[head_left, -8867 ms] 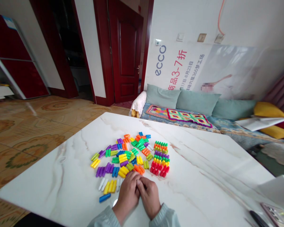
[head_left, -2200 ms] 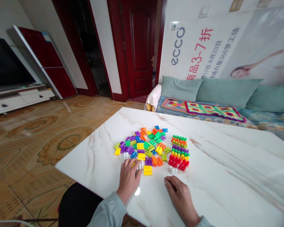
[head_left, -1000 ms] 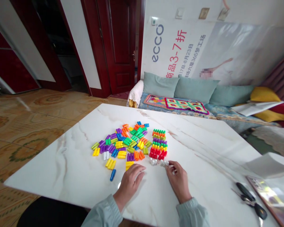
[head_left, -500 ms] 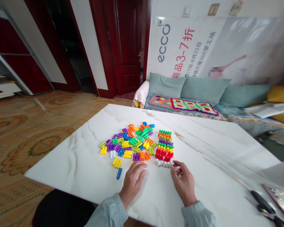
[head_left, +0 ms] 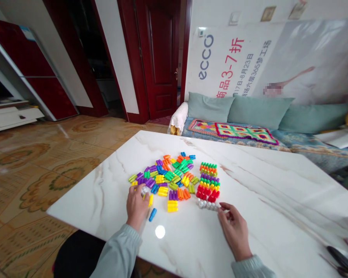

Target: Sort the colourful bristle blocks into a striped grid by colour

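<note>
My left hand (head_left: 137,204) is at the near left of a loose pile of colourful plastic peg-like blocks (head_left: 169,175). Its curled fingers and thumb close around a white block (head_left: 145,189), partly hidden by the fingers. A yellow block (head_left: 151,199) shows beside the thumb, and a blue block (head_left: 152,214) lies nearer to me. My right hand (head_left: 234,227) pinches the right end of a row of white blocks (head_left: 205,204) between thumb and finger. Directly behind that row stand red blocks (head_left: 208,193), then yellow, green, purple and orange rows (head_left: 208,170).
Everything lies on a white marble-patterned table (head_left: 266,185). Black-handled scissors (head_left: 340,260) are at the right edge. Beyond the table are a sofa with green cushions (head_left: 210,108) and a red door (head_left: 162,58). A black seat (head_left: 78,255) is below the left edge.
My left hand has moved left, from near the row of white blocks to the loose white block, uncovering a yellow block. My right hand stays at the row's end. The view has turned slightly left.
</note>
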Tool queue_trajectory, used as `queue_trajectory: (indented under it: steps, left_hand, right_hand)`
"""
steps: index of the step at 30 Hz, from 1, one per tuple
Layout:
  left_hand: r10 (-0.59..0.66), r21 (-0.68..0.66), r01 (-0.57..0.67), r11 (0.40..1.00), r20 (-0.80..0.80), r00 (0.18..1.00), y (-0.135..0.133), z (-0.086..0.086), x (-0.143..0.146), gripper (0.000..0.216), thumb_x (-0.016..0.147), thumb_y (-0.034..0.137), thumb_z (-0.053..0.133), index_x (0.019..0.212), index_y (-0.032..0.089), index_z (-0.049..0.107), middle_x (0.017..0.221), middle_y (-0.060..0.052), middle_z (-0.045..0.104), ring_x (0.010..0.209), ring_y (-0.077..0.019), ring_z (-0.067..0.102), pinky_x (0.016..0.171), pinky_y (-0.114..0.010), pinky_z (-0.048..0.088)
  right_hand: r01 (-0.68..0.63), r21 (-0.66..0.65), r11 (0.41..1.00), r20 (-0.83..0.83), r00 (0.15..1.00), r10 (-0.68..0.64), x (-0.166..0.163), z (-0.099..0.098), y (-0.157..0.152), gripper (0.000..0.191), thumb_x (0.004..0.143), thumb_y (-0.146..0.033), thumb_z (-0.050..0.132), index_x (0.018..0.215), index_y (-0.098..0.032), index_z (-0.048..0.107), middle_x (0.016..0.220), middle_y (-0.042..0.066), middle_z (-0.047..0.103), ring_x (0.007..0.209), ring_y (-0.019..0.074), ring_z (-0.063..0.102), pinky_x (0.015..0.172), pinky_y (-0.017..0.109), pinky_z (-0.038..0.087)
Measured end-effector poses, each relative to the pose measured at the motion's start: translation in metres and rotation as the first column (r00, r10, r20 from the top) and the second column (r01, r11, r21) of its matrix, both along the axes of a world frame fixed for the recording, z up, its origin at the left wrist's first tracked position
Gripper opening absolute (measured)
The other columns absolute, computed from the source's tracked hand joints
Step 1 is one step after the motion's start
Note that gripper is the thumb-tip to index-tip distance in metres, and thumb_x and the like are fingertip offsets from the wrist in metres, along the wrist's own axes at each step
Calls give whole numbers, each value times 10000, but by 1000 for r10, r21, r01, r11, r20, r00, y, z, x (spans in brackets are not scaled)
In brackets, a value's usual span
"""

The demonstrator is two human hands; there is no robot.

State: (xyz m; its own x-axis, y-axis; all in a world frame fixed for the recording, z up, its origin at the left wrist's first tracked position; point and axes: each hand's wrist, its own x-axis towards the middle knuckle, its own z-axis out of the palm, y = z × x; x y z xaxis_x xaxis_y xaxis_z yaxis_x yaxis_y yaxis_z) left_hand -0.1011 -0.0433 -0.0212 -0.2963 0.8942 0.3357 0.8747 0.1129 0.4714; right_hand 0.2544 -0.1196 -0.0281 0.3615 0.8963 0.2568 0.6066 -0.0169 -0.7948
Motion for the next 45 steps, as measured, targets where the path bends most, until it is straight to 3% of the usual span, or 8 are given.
queue_trajectory:
  steps: [11, 17, 24, 28, 36, 39, 41, 45]
  left_hand:
    - [-32, 51, 31, 998, 25, 999, 3, -7, -8, 273, 812, 126, 570, 1056, 186, 675, 997, -83, 575, 940, -225, 605, 865, -348, 519]
    - [-130, 369, 50, 928, 194, 972, -9, 16, 0, 260, 849, 328, 582, 1050, 172, 636, 929, -59, 616, 744, -191, 602, 717, -341, 536]
    - [-716, 302, 650, 698, 329, 616, -54, 27, 81, 171, 846, 236, 650, 1014, 201, 653, 1016, -68, 697, 890, -190, 656, 763, -290, 545]
    - [-734, 235, 731, 641, 467, 493, -66, 11, 111, 156, 802, 177, 688, 957, 191, 669, 896, -33, 707, 749, -155, 648, 702, -263, 531]
    - [-723, 185, 752, 632, 489, 488, -66, -1, 114, 107, 875, 269, 657, 939, 189, 689, 853, -42, 713, 751, -168, 653, 704, -286, 532]
    - [-735, 256, 714, 651, 446, 511, -61, -5, 114, 211, 893, 269, 631, 1091, 203, 659, 1049, -88, 697, 900, -197, 671, 738, -310, 558]
    - [-719, 320, 647, 692, 382, 581, -54, -6, 116, 309, 878, 219, 623, 1187, 215, 615, 1169, -113, 658, 1033, -228, 651, 800, -356, 570]
    - [-723, 352, 636, 687, 249, 644, -36, -5, 131, 444, 828, 114, 623, 1252, 236, 571, 1207, -109, 640, 1159, -262, 595, 974, -491, 519]
  right_hand:
    - [-28, 1, 1000, 52, 998, 28, -1, 1, 1, 428, 881, -582, 535, 986, -192, 677, 639, -1, 618, 567, 161, 577, 521, 253, 456]
    - [-55, 199, 979, 76, 996, 40, -8, 2, -4, 301, 935, -457, 537, 1013, -189, 650, 757, 20, 644, 568, 135, 555, 548, 248, 471]
    - [-510, 177, 842, 166, 858, 485, -48, 14, -15, 363, 926, -309, 591, 1279, -242, 537, 996, 42, 652, 641, 124, 596, 627, 247, 522]
    - [-608, 198, 769, 151, 794, 588, -59, 15, -18, 390, 929, -243, 558, 1317, -261, 522, 1111, 64, 633, 715, 129, 626, 669, 249, 540]
    - [-611, 217, 762, 162, 792, 589, -61, 22, -18, 257, 930, -137, 478, 1107, -237, 635, 988, 59, 653, 819, 162, 650, 719, 263, 542]
    - [-467, 329, 820, 139, 883, 447, -50, 21, -20, 170, 945, -184, 519, 1067, -229, 630, 976, 64, 658, 840, 172, 643, 709, 267, 531]
    - [-160, 433, 887, 35, 986, 161, -35, 17, -19, 119, 950, -239, 540, 1037, -215, 617, 961, 70, 654, 833, 182, 630, 691, 278, 519]
    - [203, 336, 920, -73, 979, -190, -2, 5, -9, 243, 957, -390, 509, 1008, -189, 635, 925, 75, 663, 764, 185, 626, 627, 278, 514]
